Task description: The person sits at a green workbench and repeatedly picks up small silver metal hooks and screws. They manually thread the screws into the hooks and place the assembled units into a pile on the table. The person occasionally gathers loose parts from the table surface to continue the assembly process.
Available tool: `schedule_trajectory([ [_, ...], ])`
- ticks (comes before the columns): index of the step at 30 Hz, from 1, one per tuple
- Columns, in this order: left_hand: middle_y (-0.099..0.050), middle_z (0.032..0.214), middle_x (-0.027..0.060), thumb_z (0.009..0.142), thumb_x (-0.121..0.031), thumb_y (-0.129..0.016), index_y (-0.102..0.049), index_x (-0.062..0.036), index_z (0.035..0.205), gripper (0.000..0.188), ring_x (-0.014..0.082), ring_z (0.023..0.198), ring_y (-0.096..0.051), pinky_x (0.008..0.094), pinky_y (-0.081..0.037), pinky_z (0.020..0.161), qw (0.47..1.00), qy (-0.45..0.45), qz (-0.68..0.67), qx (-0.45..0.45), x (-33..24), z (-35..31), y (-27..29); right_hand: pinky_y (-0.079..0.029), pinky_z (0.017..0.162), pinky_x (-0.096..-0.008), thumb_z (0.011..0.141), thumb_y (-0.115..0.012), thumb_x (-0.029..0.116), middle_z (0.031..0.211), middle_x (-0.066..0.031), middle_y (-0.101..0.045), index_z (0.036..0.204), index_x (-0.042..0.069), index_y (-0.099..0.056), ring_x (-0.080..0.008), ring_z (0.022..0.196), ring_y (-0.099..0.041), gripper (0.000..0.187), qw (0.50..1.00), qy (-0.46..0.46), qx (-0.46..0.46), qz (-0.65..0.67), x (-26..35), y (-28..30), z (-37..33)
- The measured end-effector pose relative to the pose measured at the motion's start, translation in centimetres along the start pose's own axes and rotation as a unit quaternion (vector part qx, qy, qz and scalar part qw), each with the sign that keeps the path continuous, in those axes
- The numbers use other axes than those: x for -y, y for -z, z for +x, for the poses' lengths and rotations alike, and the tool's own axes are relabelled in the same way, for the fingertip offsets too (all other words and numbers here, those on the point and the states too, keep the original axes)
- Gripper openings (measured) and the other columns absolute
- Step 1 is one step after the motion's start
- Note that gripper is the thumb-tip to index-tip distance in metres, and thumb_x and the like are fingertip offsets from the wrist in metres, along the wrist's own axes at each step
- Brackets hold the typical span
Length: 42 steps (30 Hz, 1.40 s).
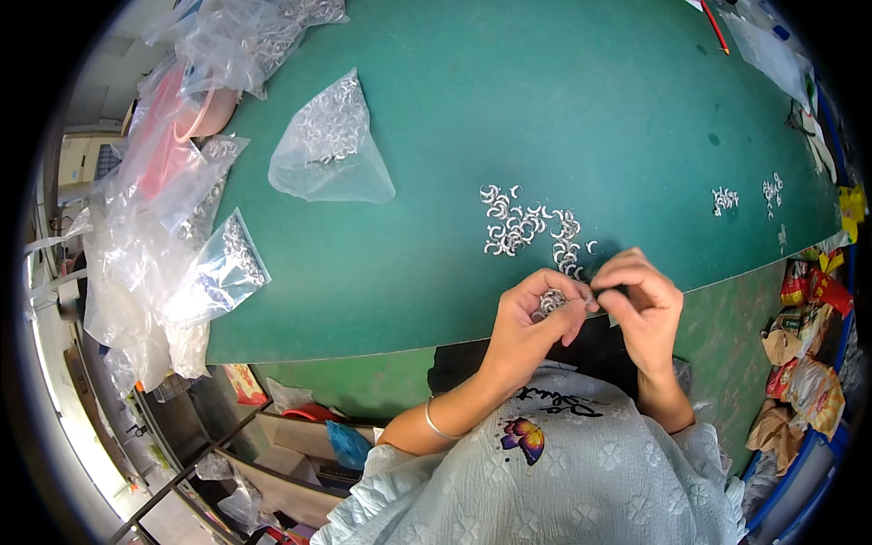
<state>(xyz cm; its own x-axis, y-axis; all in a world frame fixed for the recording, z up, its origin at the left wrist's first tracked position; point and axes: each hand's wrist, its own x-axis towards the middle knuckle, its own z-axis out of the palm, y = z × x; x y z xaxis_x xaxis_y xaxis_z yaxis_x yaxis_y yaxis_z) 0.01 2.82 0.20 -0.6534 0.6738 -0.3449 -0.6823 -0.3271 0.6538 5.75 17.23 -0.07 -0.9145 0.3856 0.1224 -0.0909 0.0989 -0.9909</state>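
Left hand: yours (531,315) is curled around a bunch of silver pieces (550,301).
Right hand: yours (643,304) is just beside it at 3 o'clock, thumb and fingers bent; you cannot tell if they pinch a piece.
Heap: more pieces (516,229) lie loose on your bench (436,300), at 11 o'clock from your hands.
Small clusters: two (725,201) at 2 o'clock.
Bag: clear, part-filled (341,173), at 10 o'clock.

Left hand (525,327) curled, right hand (649,313) alongside
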Motion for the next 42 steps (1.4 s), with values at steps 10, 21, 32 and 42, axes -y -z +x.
schedule_trajectory([
  [10, -0.056, 0.088, 0.0144, 0.081, -0.002, -0.05, -0.051, -0.0007, 0.087, 0.006, 0.0151, 0.066, -0.051, 0.0278, -0.044, 0.063, 0.999, 0.024, -0.018, 0.023, -0.1, 0.1, 1.3, -0.044, 0.065, -0.0337, 0.066, -0.064, -0.005, 0.088, -0.0103, -0.055, 0.088, 0.0, -0.061, -0.0263, 0.077, -0.051, 0.023, 0.934, 0.097, 0.019, -0.343, -2.4, -0.6, 2.0],
  [21, -0.056, 0.082, 0.005, 0.082, -0.002, -0.059, -0.057, 0.001, 0.093, 0.012, 0.0081, 0.069, -0.051, 0.021, -0.041, 0.06, 0.994, -0.028, 0.084, -0.06, 0.4, 0.1, 0.3, -0.046, 0.075, -0.0233, 0.078, -0.061, -0.005, 0.087, -0.0055, -0.059, 0.095, -0.004, -0.057, -0.0107, 0.084, -0.056, 0.017, 0.964, -0.167, 0.021, 0.208, -0.3, -0.5, 0.6],
  [32, -0.057, 0.077, 0.0031, 0.082, -0.001, -0.059, -0.06, 0.0018, 0.096, 0.015, 0.0052, 0.061, -0.045, 0.0182, -0.035, 0.052, 0.991, -0.034, 0.121, -0.054, 0.3, 0.0, 0.4, -0.044, 0.073, -0.0244, 0.074, -0.062, -0.009, 0.088, -0.0087, -0.059, 0.09, -0.004, -0.058, -0.0119, 0.08, -0.055, 0.018, 0.971, -0.132, 0.03, 0.198, 0.4, -0.6, -0.2],
  [42, -0.054, 0.07, -0.0026, 0.083, -0.005, -0.06, -0.063, -0.0012, 0.095, 0.013, 0.0014, 0.056, -0.04, 0.0158, -0.03, 0.046, 0.998, -0.02, 0.042, -0.046, 0.5, -0.1, 0.5, -0.043, 0.069, -0.0261, 0.067, -0.067, -0.009, 0.085, -0.0105, -0.06, 0.083, -0.004, -0.062, -0.0151, 0.076, -0.054, 0.018, 0.999, -0.019, 0.026, 0.005, 1.4, -0.7, 0.0],
])
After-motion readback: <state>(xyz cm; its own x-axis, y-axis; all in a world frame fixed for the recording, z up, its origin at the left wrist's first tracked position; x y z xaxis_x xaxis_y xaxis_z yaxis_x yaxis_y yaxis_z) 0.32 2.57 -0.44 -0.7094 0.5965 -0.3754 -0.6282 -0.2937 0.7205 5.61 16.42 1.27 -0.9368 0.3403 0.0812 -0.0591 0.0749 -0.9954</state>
